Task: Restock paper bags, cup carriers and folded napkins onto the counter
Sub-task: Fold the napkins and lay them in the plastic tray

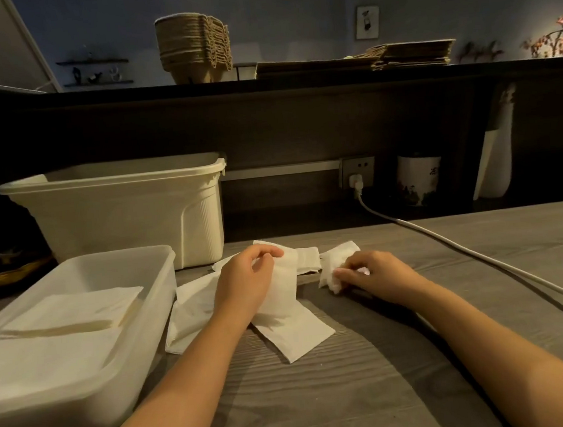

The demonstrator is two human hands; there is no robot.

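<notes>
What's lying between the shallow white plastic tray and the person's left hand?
A loose white paper napkin lies flat on the grey wooden table there, between tray and left hand, seen in the head view.

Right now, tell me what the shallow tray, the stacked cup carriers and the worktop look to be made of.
Shallow tray: likely translucent white plastic, smooth, soft sheen, rounded moulded rim. Cup carriers: moulded paper pulp, matte brown, with ragged nested edges. Worktop: grey wood grain, matte; real wood or a printed laminate, cannot tell.
</notes>
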